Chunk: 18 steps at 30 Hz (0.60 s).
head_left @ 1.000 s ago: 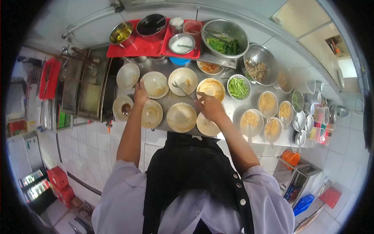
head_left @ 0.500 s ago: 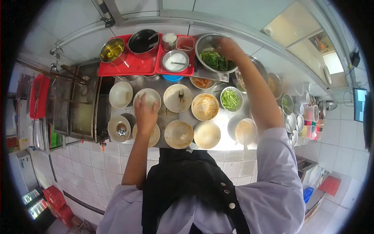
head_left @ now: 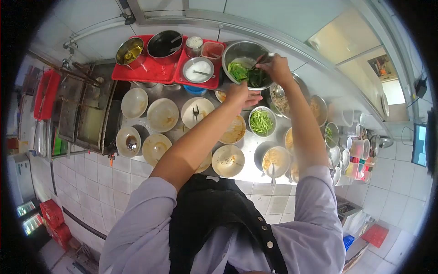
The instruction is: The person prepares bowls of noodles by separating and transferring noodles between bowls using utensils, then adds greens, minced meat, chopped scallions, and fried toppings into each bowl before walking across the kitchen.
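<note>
My right hand (head_left: pixel 276 69) is closed at the right side of the steel bowl (head_left: pixel 232 51), its fingers round a thin utensil (head_left: pixel 259 61) that points into the leafy greens (head_left: pixel 239 71). My left hand (head_left: pixel 244 96) is just in front of that bowl's near rim, fingers stretched out and apart, holding nothing. Nearest below it are a bowl of cut green stalks (head_left: pixel 261 122) and a sauce-smeared bowl (head_left: pixel 234 129), partly hidden by my left forearm. Farther left, a fork (head_left: pixel 195 111) stands in a pale bowl (head_left: pixel 186 109).
Red trays (head_left: pixel 157 71) at the back hold a pot of yellow oil (head_left: pixel 129 52), a dark-liquid pot (head_left: pixel 165 44) and a white-powder bowl (head_left: pixel 198 69). Several pale bowls line the steel counter. At right are a minced-food bowl (head_left: pixel 279 98) and noodle bowls (head_left: pixel 275 160). Metal vats (head_left: pixel 93 114) are at left.
My left hand has moved right from over a pale bowl to the front of the steel bowl. My right hand now shows at its right side, gripping the utensil. The view has shifted slightly.
</note>
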Motion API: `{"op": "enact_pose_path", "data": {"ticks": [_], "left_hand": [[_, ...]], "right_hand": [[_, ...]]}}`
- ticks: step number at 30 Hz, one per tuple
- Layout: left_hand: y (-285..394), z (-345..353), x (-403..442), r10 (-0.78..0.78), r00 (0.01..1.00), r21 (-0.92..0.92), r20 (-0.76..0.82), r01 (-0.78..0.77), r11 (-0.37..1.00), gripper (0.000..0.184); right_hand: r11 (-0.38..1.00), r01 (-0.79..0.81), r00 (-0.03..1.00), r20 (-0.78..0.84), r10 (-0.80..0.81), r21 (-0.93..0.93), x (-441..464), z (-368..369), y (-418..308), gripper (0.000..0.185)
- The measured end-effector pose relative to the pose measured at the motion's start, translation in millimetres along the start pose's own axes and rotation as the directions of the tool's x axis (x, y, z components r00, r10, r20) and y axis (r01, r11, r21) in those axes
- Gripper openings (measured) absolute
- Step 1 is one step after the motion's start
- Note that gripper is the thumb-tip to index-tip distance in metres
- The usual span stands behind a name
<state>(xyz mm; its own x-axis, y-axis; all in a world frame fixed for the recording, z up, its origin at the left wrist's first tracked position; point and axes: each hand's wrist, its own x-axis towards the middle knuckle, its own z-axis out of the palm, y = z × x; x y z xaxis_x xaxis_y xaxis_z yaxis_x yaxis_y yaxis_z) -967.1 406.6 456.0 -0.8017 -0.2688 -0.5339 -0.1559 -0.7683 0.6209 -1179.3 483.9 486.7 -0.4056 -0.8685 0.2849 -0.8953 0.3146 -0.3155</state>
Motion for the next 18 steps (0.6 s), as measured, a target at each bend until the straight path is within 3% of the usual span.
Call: {"op": "enact_pose_path", "data": {"ticks": [3, 6, 9, 13, 16, 18], "left_hand": [[-15.4, 4.1, -7.9, 0.157, 0.983, 0.114, -0.09, -0.147, 0.983, 0.043], [-28.9, 7.7, -38.3, 0.187, 0.978, 0.201, -0.088, -0.167, 0.965, 0.042], [-36.1, 11.9, -85.4, 0.152, 0.988, 0.31, -0.027, -0.136, 0.941, 0.041], [-54.4, 14.2, -147.1, 0.092, 0.996, 0.373, 0.018, -0.092, 0.923, 0.042], [-71.6, 14.1, -181.5, 0.024, 0.998, 0.4, 0.056, -0.045, 0.915, 0.042], [-85.6, 12.6, -196.2, -0.06, 0.998, 0.377, -0.004, 0.057, 0.925, 0.042]], "right_hand": [[0.991, -0.05, 0.988, -0.136, 0.067, 0.125, -28.8, -33.7, -6.6, 0.035], [0.948, -0.025, 0.999, -0.021, 0.033, 0.317, -69.2, -86.2, -35.4, 0.033], [0.96, 0.029, 0.999, -0.033, -0.021, 0.279, -125.4, -137.6, -70.2, 0.037], [0.995, 0.044, 0.98, 0.191, -0.062, 0.094, -194.7, -171.3, -99.3, 0.038], [0.992, 0.061, 0.981, 0.175, -0.079, 0.108, -238.1, -151.6, -102.0, 0.034], [0.986, -0.06, 0.993, 0.114, 0.043, 0.153, -259.7, -155.8, -108.4, 0.031]]}}
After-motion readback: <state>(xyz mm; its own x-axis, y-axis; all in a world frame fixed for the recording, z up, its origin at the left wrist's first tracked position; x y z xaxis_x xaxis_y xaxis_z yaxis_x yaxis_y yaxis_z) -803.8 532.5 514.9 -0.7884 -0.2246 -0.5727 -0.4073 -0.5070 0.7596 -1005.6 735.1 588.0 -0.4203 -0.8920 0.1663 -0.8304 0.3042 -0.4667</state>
